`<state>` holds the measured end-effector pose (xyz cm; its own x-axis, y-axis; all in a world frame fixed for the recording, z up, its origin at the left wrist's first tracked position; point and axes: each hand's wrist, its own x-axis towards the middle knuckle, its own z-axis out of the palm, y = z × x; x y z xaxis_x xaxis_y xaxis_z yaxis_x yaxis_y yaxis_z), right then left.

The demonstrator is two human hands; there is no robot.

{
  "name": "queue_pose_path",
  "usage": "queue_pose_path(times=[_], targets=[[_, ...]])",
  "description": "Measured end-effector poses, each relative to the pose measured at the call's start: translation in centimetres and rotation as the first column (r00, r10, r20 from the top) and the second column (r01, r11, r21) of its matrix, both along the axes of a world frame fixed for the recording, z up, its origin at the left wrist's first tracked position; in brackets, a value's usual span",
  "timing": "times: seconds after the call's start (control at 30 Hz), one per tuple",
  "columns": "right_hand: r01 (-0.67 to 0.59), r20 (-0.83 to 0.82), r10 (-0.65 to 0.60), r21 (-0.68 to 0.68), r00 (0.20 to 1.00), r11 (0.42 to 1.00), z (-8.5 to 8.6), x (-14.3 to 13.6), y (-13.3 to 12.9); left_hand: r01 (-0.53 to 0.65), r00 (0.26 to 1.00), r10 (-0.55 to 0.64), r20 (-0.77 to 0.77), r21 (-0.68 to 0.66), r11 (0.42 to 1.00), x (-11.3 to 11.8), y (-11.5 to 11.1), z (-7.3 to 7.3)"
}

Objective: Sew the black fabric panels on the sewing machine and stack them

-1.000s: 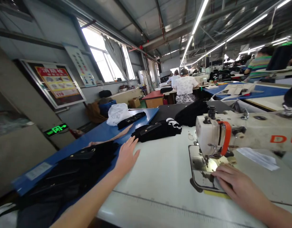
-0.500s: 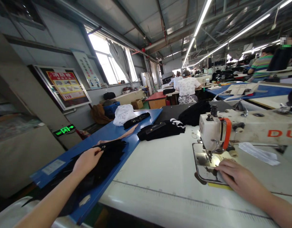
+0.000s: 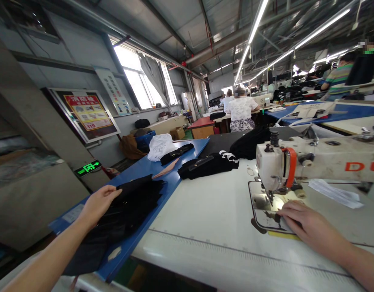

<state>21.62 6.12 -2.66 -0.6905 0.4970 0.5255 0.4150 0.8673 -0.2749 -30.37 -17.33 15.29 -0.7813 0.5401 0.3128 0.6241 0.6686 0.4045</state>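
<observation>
On the left, my left hand pinches the edge of a black fabric piece between thumb and fingers. That piece lies among dark layered cloth on the blue side table. My right hand rests on the sewing machine's metal plate, just in front of the needle. Its fingers are closed together, and whatever lies between the tips is too small to make out. Above that hand stands the white sewing machine with an orange lever, its lamp lighting the needle area.
Folded black pieces lie at the back of the white worktop, near a black cloth bundle. A white plastic bag sits on the blue table. White strips lie under the machine arm. Co-workers sit farther back.
My left hand has moved left and slightly down, drawing the black fabric's edge with it and covering part of the tan strip. My right hand stays by the needle.
</observation>
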Motion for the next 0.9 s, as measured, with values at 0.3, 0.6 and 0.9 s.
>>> queue_pose_path(times=[0.3,0.6,0.9], targets=[[-0.002,0.009,0.002,0.0,1.0,1.0,0.1,0.1,-0.1,0.211,0.964,-0.203,0.173,-0.026,0.977,1.6,-2.3,-3.0],[-0.003,0.01,0.004,-0.038,1.0,0.999,0.2,0.0,-0.2,0.201,0.969,-0.195,-0.149,0.027,0.979,6.9,0.5,0.7],[0.04,0.046,-0.037,-0.048,0.998,0.998,1.6,-0.6,-0.7,0.848,0.468,-0.859,-0.208,-0.17,0.503,23.6,8.9,-12.9]])
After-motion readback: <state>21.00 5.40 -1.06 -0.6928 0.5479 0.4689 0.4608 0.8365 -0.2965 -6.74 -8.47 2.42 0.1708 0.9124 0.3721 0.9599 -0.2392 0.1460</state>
